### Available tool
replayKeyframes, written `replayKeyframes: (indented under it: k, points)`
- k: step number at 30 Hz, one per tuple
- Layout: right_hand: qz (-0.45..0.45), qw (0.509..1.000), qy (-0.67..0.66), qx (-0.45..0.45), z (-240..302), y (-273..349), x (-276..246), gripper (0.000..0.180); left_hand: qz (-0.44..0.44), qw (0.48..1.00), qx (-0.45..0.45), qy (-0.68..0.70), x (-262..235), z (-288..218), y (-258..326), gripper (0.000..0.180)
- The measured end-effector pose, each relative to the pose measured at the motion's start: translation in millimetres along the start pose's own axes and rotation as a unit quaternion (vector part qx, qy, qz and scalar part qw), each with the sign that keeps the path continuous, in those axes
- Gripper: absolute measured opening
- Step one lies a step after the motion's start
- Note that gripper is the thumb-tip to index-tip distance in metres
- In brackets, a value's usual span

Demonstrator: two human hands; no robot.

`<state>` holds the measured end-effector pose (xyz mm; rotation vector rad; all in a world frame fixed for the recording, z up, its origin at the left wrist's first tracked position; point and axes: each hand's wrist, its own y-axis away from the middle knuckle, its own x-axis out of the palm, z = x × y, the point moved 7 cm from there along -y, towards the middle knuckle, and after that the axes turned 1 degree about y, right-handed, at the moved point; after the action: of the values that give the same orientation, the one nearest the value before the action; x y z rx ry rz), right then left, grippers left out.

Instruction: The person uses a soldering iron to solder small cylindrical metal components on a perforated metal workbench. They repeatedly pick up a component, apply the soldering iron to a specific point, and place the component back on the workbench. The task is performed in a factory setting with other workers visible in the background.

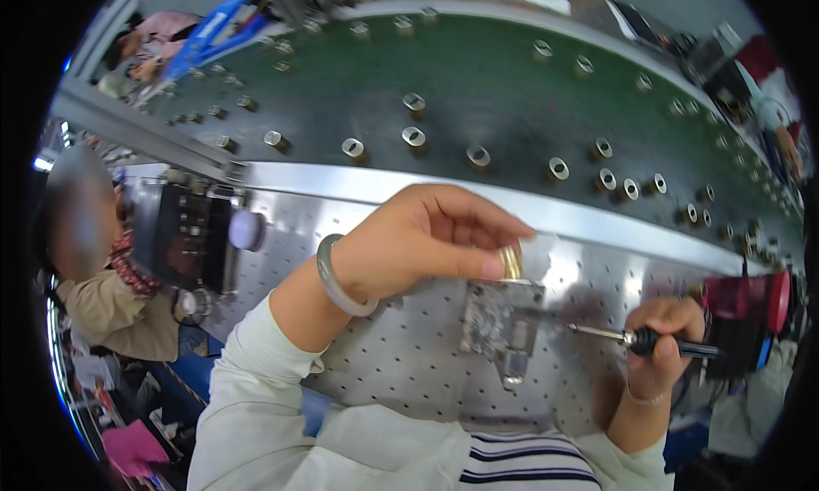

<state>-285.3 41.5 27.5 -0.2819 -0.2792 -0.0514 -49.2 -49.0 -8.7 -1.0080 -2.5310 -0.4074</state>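
Observation:
Between the thumb and fingers of my left hand (418,235) is a small brass-coloured cylindrical part (512,263). It is just above the far edge of a worn grey metal block (490,319) on the perforated bench. A smaller bracket-like piece (516,359) sits at the block's near right side. My right hand (670,333) is closed around the black handle of a soldering iron (641,341). The bare metal tip points left, toward the block, with a gap between them.
Beyond the bench's raised metal edge runs a green conveyor belt (478,81) carrying many small metal cylinders. A black device with a pale round knob (246,231) stands at left, near a seated co-worker (111,312). Red and black equipment (746,307) is at right.

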Motion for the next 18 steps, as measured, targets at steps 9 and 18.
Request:
replayKeyframes:
  k: [9,18]
  points:
    - [0.023,0.999,-0.035,0.023,-15,-7,20,0.027,-0.47,0.566,0.075,-0.673,-261,-153,80,0.027]
    - [0.012,0.998,-0.012,0.053,-17,-5,11,0.024,-0.228,0.691,0.175,-0.664,-138,-126,-2,0.034]
